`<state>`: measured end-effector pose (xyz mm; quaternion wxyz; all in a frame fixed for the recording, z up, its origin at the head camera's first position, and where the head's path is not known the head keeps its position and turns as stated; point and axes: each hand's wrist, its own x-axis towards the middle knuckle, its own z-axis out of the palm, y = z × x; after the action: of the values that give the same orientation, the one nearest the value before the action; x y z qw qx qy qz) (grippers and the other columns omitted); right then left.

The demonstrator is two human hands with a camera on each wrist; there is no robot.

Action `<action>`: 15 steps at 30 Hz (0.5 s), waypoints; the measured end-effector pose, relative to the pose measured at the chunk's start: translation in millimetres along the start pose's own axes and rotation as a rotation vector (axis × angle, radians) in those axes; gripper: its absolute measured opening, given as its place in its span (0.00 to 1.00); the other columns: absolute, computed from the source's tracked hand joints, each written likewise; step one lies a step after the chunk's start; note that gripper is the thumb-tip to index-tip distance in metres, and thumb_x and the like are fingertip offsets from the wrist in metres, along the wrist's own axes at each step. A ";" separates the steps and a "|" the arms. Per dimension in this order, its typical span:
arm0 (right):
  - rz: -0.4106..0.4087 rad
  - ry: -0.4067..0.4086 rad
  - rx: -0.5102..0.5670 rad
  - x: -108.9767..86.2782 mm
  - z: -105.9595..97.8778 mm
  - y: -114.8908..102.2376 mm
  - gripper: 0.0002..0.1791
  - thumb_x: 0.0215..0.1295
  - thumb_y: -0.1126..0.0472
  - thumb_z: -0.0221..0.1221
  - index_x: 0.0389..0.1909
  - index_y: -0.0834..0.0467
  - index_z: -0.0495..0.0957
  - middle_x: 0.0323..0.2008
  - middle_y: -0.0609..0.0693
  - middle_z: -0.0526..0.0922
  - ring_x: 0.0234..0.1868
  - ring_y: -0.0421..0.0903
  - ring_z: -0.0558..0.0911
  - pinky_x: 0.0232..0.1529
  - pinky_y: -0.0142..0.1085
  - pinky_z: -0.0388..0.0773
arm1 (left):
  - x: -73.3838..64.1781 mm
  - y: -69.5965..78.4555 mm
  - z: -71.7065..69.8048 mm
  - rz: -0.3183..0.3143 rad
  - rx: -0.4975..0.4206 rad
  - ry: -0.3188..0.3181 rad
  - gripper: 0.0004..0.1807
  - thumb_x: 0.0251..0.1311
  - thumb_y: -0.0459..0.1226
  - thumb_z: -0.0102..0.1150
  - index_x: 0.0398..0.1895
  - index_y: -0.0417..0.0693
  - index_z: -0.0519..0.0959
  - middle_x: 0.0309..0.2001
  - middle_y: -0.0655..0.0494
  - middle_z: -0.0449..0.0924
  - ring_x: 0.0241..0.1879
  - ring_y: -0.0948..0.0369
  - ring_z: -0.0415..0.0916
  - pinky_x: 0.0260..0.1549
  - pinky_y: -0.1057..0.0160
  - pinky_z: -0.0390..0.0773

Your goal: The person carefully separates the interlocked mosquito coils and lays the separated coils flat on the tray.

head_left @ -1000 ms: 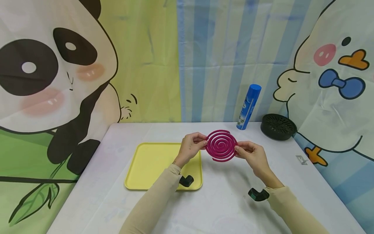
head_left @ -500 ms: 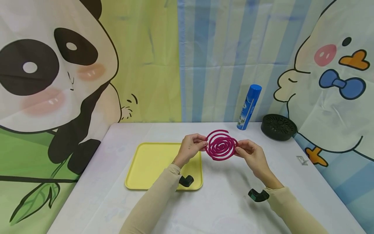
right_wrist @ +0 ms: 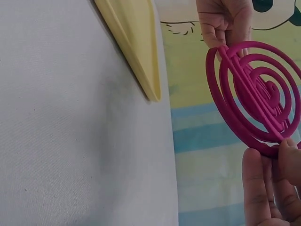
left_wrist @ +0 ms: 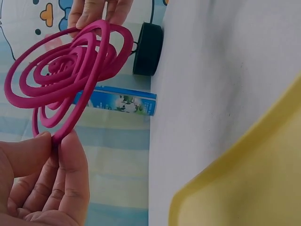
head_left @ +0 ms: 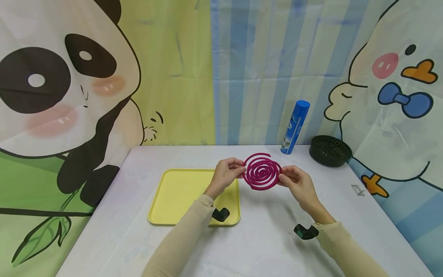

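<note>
A magenta mosquito coil (head_left: 262, 173) is held up over the table between both hands. Its interleaved spirals are partly spread, with one outer strand standing off at the top. My left hand (head_left: 226, 175) pinches the coil's left edge between thumb and fingers. At the opposite edge, my right hand (head_left: 302, 186) pinches it with thumb and forefinger. Seen side-on in the left wrist view, the coil (left_wrist: 21, 100) has rings tilted apart into separate planes. The right wrist view also shows the coil (right_wrist: 212, 82) with its layers crossing at an angle.
A yellow tray (head_left: 183, 196) lies on the white table (head_left: 114, 231) under the left forearm. At the back right stand a blue spray can (head_left: 294, 129) and a round black slotted container (head_left: 330, 151). A printed curtain (head_left: 194, 77) hangs behind the table.
The coil was a flat, even spiral a second ago. Its strands have since tilted apart, with the upper outer strand spreading away. Both hands stay almost in place.
</note>
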<state>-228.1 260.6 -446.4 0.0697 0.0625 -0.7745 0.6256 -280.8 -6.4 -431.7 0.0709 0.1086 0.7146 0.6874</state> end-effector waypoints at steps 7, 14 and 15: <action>0.019 0.009 -0.004 0.1 1.5 -0.5 0.16 0.71 0.64 0.61 0.54 0.68 0.74 0.44 0.55 0.84 0.41 0.39 0.88 0.46 0.34 0.87 | 0.0 0.7 0.9 0.026 -0.004 -0.014 0.07 0.65 0.29 0.64 0.45 0.37 0.83 0.37 0.46 0.86 0.33 0.60 0.86 0.41 0.58 0.89; 0.026 0.002 -0.024 0.1 2.1 -1.5 0.17 0.72 0.64 0.60 0.55 0.69 0.73 0.46 0.60 0.83 0.41 0.38 0.88 0.46 0.33 0.87 | -0.3 -0.3 0.8 0.031 0.013 -0.015 0.08 0.66 0.30 0.64 0.46 0.38 0.83 0.37 0.47 0.86 0.34 0.59 0.86 0.45 0.51 0.88; 0.026 0.002 -0.024 0.0 2.1 -1.6 0.16 0.72 0.64 0.60 0.55 0.69 0.73 0.46 0.60 0.83 0.41 0.38 0.88 0.47 0.33 0.87 | -0.3 -0.4 0.8 0.030 0.014 -0.015 0.08 0.66 0.31 0.64 0.46 0.38 0.83 0.37 0.47 0.86 0.34 0.59 0.86 0.46 0.50 0.88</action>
<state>-227.9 258.2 -445.3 0.0628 0.0509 -0.7827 0.6171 -280.3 -5.8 -432.1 0.0650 0.1249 0.7171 0.6826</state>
